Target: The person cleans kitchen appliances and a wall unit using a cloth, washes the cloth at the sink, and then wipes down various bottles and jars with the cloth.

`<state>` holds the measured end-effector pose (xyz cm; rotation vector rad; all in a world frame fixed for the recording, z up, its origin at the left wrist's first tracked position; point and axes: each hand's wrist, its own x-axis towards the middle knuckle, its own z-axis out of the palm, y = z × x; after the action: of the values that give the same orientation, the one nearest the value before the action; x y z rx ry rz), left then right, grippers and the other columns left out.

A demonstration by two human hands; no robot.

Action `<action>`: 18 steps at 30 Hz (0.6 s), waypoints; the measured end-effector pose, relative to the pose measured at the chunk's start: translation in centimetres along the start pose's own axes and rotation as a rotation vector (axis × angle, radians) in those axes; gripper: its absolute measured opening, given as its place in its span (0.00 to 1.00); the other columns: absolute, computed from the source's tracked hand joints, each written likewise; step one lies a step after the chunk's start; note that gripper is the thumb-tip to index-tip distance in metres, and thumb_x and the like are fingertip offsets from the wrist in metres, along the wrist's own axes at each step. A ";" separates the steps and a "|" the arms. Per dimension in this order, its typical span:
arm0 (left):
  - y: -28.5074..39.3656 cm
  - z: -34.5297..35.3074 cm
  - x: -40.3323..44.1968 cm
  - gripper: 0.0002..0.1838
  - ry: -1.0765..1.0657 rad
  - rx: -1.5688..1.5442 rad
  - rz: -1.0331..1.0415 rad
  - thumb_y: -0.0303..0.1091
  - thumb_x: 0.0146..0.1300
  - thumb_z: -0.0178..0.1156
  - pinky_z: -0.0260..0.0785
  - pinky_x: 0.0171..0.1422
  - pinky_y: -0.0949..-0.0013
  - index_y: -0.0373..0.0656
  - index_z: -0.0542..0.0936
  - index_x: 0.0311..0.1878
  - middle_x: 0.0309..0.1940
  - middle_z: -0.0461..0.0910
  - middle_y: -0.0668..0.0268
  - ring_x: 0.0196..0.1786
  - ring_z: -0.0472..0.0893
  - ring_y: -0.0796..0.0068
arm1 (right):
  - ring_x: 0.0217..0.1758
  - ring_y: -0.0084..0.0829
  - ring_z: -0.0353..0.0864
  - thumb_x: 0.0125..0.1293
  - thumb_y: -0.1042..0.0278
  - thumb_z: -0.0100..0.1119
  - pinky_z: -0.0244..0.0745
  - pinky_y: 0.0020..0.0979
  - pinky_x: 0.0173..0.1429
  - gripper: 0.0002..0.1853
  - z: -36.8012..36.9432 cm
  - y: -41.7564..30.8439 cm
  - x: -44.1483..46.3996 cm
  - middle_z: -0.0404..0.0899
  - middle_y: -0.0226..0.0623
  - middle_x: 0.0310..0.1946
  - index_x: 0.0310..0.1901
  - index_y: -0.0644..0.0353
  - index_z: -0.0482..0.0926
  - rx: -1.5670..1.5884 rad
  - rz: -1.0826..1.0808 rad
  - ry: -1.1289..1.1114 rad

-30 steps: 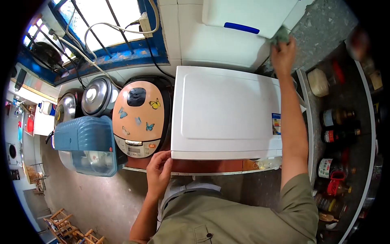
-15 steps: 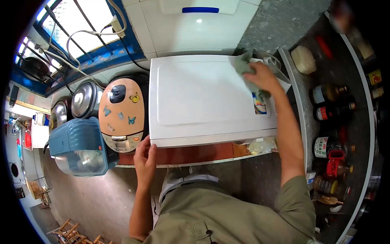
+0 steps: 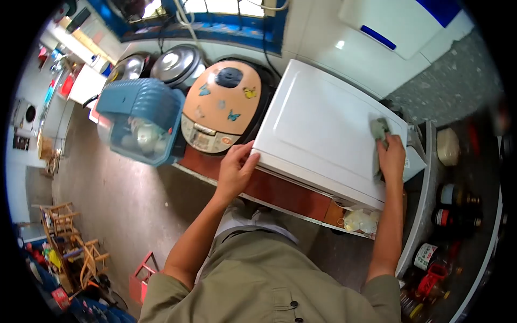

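A white box-shaped appliance, possibly a microwave, stands on the reddish counter with its flat top facing me. My left hand holds its front left corner, fingers and thumb curled at the edge. On the right side of the top, my right hand grips a crumpled grey-green cloth pressed against the surface. Part of the cloth is hidden under the fingers. Left of the appliance sits a rice cooker with an orange lid and butterfly stickers.
A blue lidded container and a metal pot stand left of the rice cooker. Bottles line a dark shelf at right. A clear plastic bag lies by the counter's front edge. Wooden chairs stand on the floor at left.
My view has turned, so the appliance now appears tilted and farther right. The right hand and cloth have moved from its back right toward the right edge. My left hand stays at the front left corner.
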<state>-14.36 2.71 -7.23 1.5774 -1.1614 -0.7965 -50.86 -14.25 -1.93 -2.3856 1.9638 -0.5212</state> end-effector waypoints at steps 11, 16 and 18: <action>-1.2 0.1 -0.2 0.20 0.031 -0.050 -0.001 0.37 0.63 0.63 0.70 0.41 0.71 0.35 0.78 0.55 0.39 0.76 0.60 0.33 0.75 0.73 | 0.46 0.49 0.76 0.56 0.70 0.62 0.72 0.42 0.51 0.14 3.0 -14.9 -2.0 0.75 0.47 0.41 0.45 0.64 0.79 0.259 -0.270 -0.042; -0.9 -5.0 -2.2 0.19 -0.081 -0.100 0.028 0.33 0.64 0.61 0.72 0.47 0.72 0.36 0.77 0.56 0.43 0.78 0.58 0.39 0.78 0.75 | 0.44 0.47 0.77 0.52 0.73 0.63 0.73 0.40 0.49 0.15 3.0 -21.0 -6.5 0.76 0.45 0.40 0.44 0.63 0.80 0.489 -0.353 -0.188; -1.0 -10.8 -3.4 0.16 -0.066 -0.117 0.017 0.32 0.65 0.60 0.73 0.46 0.72 0.36 0.79 0.54 0.41 0.81 0.60 0.39 0.79 0.77 | 0.44 0.46 0.77 0.52 0.73 0.63 0.73 0.38 0.49 0.15 3.1 -23.0 -8.2 0.76 0.44 0.40 0.44 0.62 0.81 0.648 -0.437 -0.356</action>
<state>-5.51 9.44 -5.06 1.4527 -1.1523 -0.8955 -29.44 -2.05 -1.93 -2.2450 0.9364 -0.5733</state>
